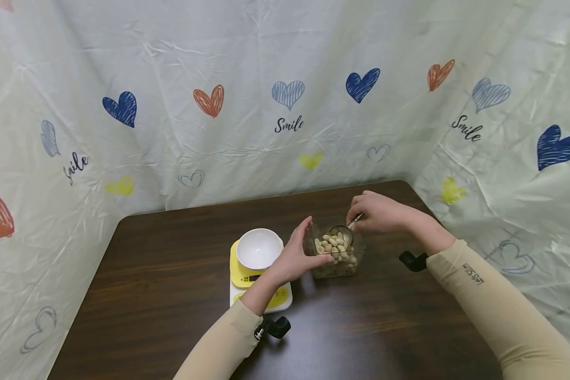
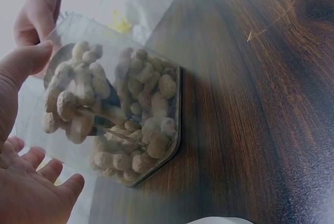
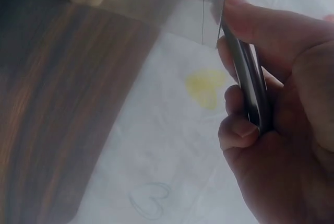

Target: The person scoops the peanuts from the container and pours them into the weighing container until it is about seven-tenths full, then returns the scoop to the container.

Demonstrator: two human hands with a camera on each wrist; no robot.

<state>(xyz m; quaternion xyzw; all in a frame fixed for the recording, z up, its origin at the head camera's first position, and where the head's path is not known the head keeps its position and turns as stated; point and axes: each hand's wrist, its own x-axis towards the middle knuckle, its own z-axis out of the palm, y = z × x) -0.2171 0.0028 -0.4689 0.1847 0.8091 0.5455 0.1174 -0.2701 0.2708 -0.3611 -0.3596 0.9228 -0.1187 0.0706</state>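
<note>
A clear plastic container point(image 1: 334, 271) of unshelled peanuts point(image 2: 136, 85) stands on the table, right of the middle. My left hand point(image 1: 296, 258) holds it from the left, thumb near the front rim and fingers along the side. In my right hand point(image 1: 377, 211) is the handle of a metal ladle point(image 1: 357, 220), gripped with curled fingers. The ladle's round bowl is inside the container, with peanuts heaped in it in the left wrist view. In the right wrist view the fingers wrap round the dark handle point(image 3: 245, 78), while the bowl is mostly out of sight.
Left of the container, a white bowl point(image 1: 259, 249) sits on a yellow and white kitchen scale point(image 1: 237, 274), partly covered by my left hand and forearm. The brown wooden table point(image 1: 171, 295) meets a white curtain point(image 1: 247, 174) with printed hearts at the back and right.
</note>
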